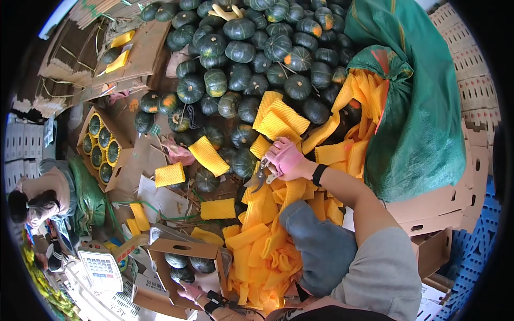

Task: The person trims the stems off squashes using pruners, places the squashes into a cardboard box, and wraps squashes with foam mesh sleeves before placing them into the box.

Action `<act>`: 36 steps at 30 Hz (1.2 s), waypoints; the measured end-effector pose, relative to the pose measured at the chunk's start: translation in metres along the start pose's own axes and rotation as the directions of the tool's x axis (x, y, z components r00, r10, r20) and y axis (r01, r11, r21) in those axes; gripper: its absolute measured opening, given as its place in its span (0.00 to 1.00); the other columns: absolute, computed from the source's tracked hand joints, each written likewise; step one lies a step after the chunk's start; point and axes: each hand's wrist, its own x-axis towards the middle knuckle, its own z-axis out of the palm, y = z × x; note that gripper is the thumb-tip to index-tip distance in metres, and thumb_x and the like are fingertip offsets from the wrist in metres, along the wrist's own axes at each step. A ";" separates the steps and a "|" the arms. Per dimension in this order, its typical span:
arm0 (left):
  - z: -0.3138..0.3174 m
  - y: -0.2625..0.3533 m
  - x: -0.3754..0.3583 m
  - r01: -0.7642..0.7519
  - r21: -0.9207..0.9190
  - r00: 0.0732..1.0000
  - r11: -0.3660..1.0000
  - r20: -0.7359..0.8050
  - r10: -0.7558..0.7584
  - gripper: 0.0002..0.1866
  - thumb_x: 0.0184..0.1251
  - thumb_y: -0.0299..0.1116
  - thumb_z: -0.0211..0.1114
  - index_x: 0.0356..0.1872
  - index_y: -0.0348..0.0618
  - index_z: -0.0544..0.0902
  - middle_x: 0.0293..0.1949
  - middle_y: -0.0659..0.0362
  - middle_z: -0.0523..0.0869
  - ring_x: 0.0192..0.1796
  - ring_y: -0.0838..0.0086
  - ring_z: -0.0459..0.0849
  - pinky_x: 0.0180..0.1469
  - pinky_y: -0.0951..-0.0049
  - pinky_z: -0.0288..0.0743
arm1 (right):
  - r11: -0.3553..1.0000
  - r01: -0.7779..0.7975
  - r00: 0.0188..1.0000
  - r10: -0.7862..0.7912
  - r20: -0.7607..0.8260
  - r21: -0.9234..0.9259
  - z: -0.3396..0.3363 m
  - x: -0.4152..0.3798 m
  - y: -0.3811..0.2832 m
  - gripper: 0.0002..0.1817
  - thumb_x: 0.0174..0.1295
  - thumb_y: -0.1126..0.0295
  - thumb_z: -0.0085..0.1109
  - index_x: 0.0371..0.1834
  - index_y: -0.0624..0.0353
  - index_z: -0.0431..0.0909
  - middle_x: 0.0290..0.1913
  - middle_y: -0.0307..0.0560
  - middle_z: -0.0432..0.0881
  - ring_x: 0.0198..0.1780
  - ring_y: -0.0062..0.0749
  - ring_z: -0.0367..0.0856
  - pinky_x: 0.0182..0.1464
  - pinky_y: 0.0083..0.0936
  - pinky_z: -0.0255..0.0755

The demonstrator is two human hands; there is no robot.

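My right hand (285, 159), in a pink glove, grips a pair of pruning shears (261, 178), blades pointing down and left, above a heap of yellow foam net sleeves (261, 251). My left hand (191, 291), wearing a dark wristband, reaches into an open cardboard box (184, 247) at the lower left. Its fingers close on a dark green kabocha squash (182, 274); part of the grip is hidden. Two more kabocha squashes (176, 260) lie in the same box. Close to my right hand, flat yellow sleeves (279, 119) rest on the squash pile.
A big pile of kabocha squashes (241, 51) fills the back. A green woven sack (428, 117) spills yellow sleeves at right. At left stands a box of sleeved squashes (119, 140). A digital scale (100, 269) and a seated person (48, 195) are farther left.
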 end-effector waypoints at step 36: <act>0.151 0.127 -0.257 -0.869 -0.350 0.010 0.350 0.694 0.720 0.27 0.52 0.28 0.70 0.56 0.38 0.72 0.47 0.49 0.75 0.47 0.54 0.77 0.47 0.63 0.74 | 0.817 -0.548 0.790 0.576 -0.208 0.182 -0.061 0.231 0.157 0.18 0.46 0.62 0.69 0.38 0.58 0.77 0.32 0.46 0.82 0.31 0.33 0.80 0.30 0.31 0.75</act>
